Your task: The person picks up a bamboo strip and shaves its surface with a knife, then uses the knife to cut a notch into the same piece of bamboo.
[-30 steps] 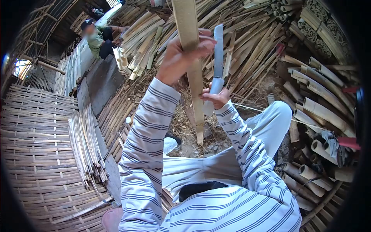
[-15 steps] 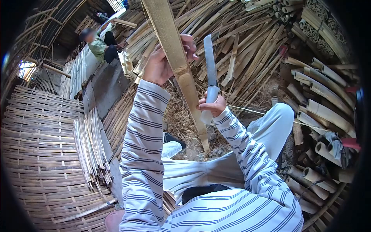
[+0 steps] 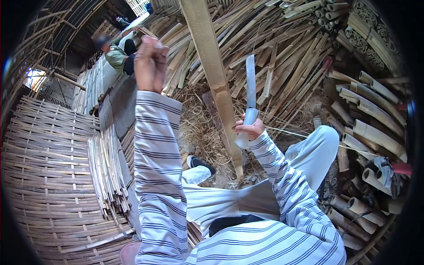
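In the head view a long split bamboo piece (image 3: 215, 73) stands slanted in front of me, its narrow lower end (image 3: 239, 171) down at the ground between my legs. My right hand (image 3: 252, 128) is closed around the pale tube-like handle (image 3: 251, 116) of a knife, whose long blade (image 3: 250, 79) points upward. The fingertips of that hand are right at the bamboo's edge. Raised to the left, apart from the bamboo, my left hand (image 3: 151, 66) has its fingers curled closed and slightly blurred. I cannot tell what, if anything, is in it.
Split bamboo strips (image 3: 282, 53) are heaped ahead, with shavings (image 3: 203, 115) below. Cut bamboo tubes (image 3: 375, 128) lie on the right. A woven bamboo panel (image 3: 48, 176) is on the left, bearing a bundle of thin strips (image 3: 106, 172). Another person (image 3: 115, 57) sits at the back left.
My left hand has let go of the bamboo and moved left, its fingers now curled. The bamboo, knife and right hand appear slightly lower and farther right.
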A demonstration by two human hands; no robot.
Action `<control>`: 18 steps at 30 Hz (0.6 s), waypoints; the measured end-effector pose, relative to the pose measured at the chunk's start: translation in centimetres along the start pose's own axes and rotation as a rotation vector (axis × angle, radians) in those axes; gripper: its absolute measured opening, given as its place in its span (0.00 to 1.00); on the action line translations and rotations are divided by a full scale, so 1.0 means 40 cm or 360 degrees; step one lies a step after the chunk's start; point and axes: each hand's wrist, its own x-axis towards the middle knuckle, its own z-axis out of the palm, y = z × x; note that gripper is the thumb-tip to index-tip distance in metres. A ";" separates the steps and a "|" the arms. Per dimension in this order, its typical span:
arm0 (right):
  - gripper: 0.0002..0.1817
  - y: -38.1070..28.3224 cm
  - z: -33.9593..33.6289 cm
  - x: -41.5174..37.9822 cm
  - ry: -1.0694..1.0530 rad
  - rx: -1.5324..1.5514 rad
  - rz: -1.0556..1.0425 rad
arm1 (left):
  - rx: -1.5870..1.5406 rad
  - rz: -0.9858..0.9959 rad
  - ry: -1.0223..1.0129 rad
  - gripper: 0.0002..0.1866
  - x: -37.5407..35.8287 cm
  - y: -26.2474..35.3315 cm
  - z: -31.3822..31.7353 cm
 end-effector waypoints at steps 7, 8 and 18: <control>0.29 -0.005 0.001 -0.005 0.0084 0.0004 0.0032 | -0.0165 -0.0025 0.0547 0.12 0.161 0.178 -0.085; 0.29 -0.003 -0.001 -0.005 0.0098 -0.0006 0.0025 | -0.0115 -0.0048 0.0576 0.13 0.177 0.197 -0.128; 0.28 0.007 -0.085 0.031 0.0182 -0.0063 -0.0073 | 0.1839 -0.0415 0.0126 0.16 -0.109 -0.104 -0.331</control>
